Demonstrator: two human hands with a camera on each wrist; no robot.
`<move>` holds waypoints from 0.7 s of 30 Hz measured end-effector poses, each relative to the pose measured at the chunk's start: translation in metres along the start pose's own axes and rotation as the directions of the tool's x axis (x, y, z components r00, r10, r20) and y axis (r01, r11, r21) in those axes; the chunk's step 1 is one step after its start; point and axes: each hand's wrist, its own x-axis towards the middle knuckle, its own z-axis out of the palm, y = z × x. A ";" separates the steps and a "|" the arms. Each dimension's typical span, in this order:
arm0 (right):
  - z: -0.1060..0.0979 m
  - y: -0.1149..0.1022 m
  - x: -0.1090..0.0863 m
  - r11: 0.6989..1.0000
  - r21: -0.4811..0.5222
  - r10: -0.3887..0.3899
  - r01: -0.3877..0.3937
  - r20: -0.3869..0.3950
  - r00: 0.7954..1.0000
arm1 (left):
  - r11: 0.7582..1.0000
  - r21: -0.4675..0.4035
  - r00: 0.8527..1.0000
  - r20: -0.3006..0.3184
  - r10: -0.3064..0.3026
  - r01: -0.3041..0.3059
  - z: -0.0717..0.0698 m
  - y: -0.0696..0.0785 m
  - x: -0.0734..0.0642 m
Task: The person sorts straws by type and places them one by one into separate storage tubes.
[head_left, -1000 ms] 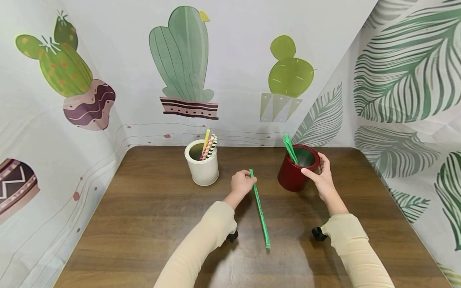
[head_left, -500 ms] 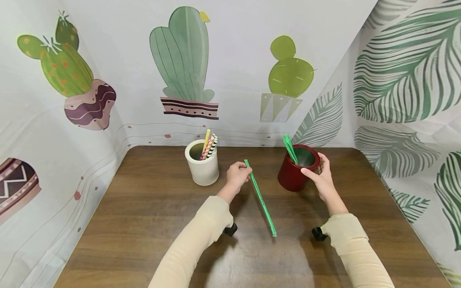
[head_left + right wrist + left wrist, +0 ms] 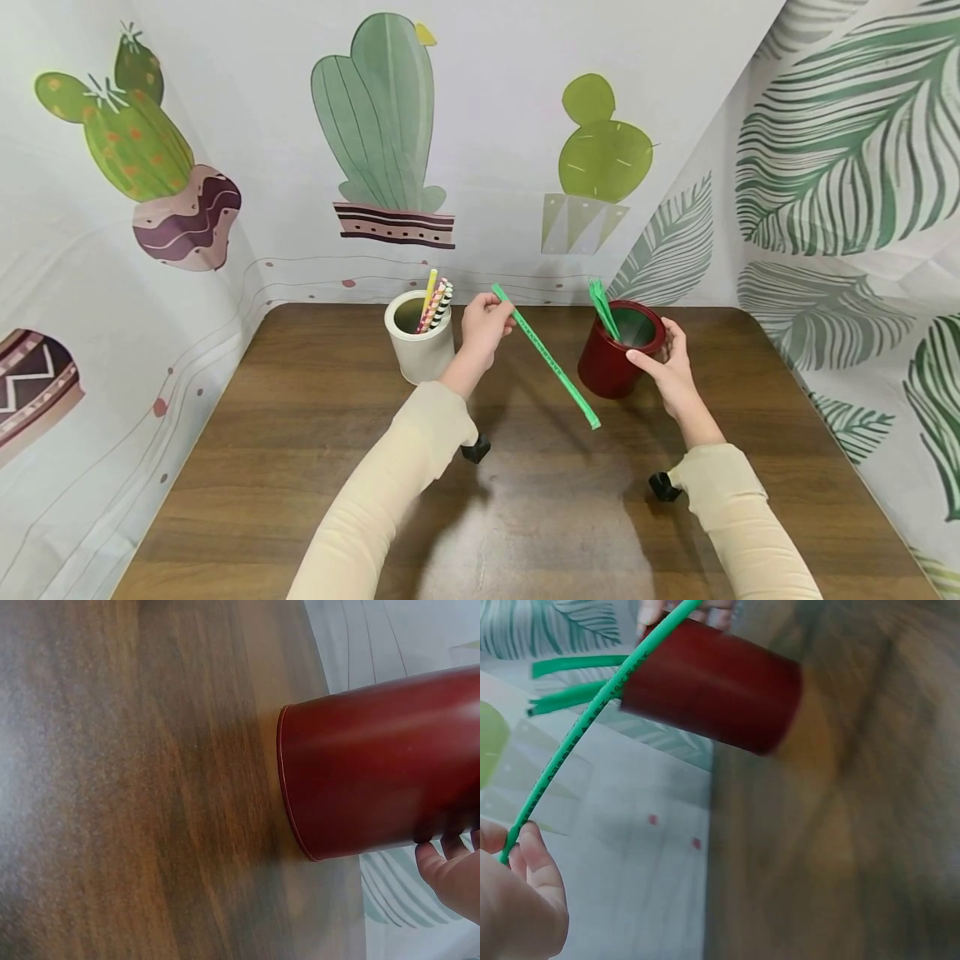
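My left hand point(image 3: 483, 325) pinches a long green wrapped straw point(image 3: 551, 362) near its upper end. The straw hangs slanted in the air, its lower end just left of the red cylindrical holder point(image 3: 607, 367). Printing runs along the straw's wrapper point(image 3: 577, 735) in the left wrist view. With thumb and fingers, my right hand point(image 3: 670, 367) grips the red holder at its right rim; the holder stands upright on the table. Several similar green straws point(image 3: 602, 307) lean inside it. The right wrist view shows my fingertips point(image 3: 431, 862) against the holder's side point(image 3: 382, 765).
Left of my left hand, a white cylindrical holder point(image 3: 425, 358) contains several patterned straws point(image 3: 435, 308). Both holders stand near the back of the brown wooden table point(image 3: 300, 467). Behind it hangs a cloth printed with cacti and leaves point(image 3: 495, 167).
My left hand has risen and moved back and slightly left with the green straw. The straw's lower end has swung up and right toward the red holder. My right hand has stayed put.
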 end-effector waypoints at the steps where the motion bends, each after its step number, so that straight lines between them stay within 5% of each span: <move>1: 0.000 -0.001 0.000 1.000 -0.001 0.002 -0.002 0.001 1.000 | 1.000 -0.009 1.000 0.002 0.011 -0.011 0.001 0.004 0.000; 12: 0.001 -0.001 -0.001 1.000 0.000 0.005 -0.005 -0.006 1.000 | 0.984 -0.131 0.992 -0.017 0.122 -0.123 0.010 0.033 -0.002; 21: 0.001 0.001 -0.003 0.999 0.030 -0.041 0.041 -0.005 0.999 | 0.970 -0.183 0.985 -0.096 0.147 -0.162 0.018 0.050 -0.001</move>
